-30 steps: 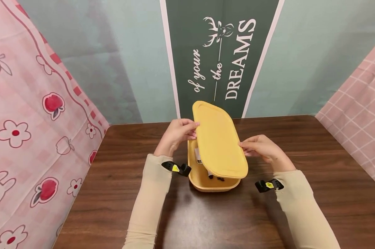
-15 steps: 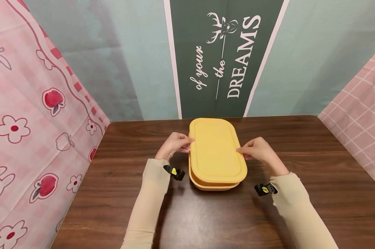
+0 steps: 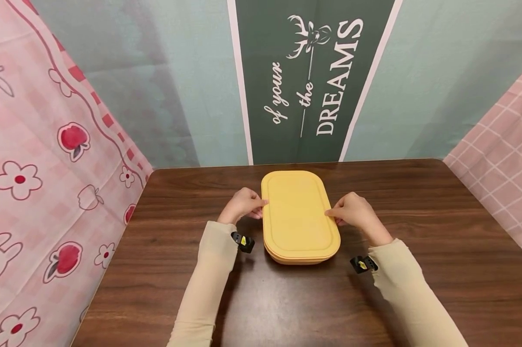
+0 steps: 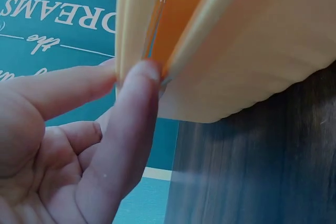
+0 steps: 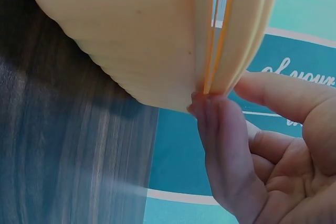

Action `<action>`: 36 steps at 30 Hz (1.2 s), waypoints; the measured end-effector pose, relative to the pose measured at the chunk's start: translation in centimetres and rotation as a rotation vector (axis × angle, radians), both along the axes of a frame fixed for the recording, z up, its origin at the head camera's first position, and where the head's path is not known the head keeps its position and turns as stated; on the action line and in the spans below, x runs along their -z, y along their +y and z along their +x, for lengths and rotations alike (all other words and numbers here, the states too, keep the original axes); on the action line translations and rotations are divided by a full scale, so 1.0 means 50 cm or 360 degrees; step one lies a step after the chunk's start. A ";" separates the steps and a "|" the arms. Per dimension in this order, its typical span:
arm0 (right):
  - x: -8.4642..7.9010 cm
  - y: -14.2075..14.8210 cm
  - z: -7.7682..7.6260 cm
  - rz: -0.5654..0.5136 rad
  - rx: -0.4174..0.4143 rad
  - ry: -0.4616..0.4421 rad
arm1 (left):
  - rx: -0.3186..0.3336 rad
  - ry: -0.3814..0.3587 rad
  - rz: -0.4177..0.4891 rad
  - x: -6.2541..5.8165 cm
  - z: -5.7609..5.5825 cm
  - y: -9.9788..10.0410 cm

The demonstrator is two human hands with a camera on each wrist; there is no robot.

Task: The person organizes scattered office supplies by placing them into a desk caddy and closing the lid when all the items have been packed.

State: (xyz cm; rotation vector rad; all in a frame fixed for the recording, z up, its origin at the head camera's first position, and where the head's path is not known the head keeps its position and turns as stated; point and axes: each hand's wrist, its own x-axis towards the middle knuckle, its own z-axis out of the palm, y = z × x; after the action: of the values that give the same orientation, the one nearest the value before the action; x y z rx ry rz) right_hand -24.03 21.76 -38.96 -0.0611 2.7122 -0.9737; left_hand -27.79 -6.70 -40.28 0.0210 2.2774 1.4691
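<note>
A yellow lid (image 3: pixel 300 212) with rounded corners lies over a yellow box (image 3: pixel 301 262) on the table. Both wrist views show a narrow gap between the lid's edge (image 4: pixel 134 19) and the box wall (image 5: pixel 121 30). My left hand (image 3: pixel 245 205) pinches the lid's left edge between thumb and fingertips. On the opposite long side, my right hand (image 3: pixel 352 211) pinches the lid's right edge the same way. The inside of the box is hidden from the head view; only a sliver of its interior shows through the gap in the wrist views.
The dark wood-grain table (image 3: pixel 178 270) reaches back to a green printed curtain (image 3: pixel 304 96). A pink fruit-and-flower cloth (image 3: pixel 39 193) hangs at the left, a pink checked cloth (image 3: pixel 503 154) at the right. Black wrist cameras (image 3: pixel 245 242) sit on both sleeves.
The lid, tilted and raised at its far end a second ago, has come down level over the box. Both hands have lowered with it, hiding the dark and white items seen inside before.
</note>
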 end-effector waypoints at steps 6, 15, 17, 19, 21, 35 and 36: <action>-0.002 -0.011 0.001 0.0076 0.0004 0.0008 | 0.0024 0.0047 -0.0127 -0.006 -0.003 0.001; -0.006 -0.016 -0.015 0.0104 0.0027 -0.0020 | 0.0061 0.0018 -0.0212 -0.007 -0.021 -0.001; -0.006 -0.017 -0.018 0.0107 0.0038 -0.0028 | 0.0065 0.0013 -0.0210 -0.008 -0.025 -0.001; -0.007 -0.017 -0.020 0.0110 0.0046 -0.0036 | 0.0068 0.0006 -0.0208 -0.010 -0.029 -0.001; -0.009 -0.018 -0.021 0.0120 0.0046 -0.0046 | 0.0076 0.0000 -0.0212 -0.011 -0.033 -0.001; 0.000 -0.028 -0.045 0.0242 -0.0111 0.0284 | 0.0139 0.0496 -0.0570 -0.010 -0.033 0.007; 0.004 -0.033 -0.052 0.0261 -0.0145 0.0368 | 0.0164 0.0620 -0.0641 -0.009 -0.034 0.011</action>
State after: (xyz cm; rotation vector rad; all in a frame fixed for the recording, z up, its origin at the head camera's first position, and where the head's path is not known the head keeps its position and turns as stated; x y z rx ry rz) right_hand -26.63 20.13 -39.15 -0.2802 2.9587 -0.7573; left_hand -29.50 -6.15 -39.85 0.3249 2.7992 0.9980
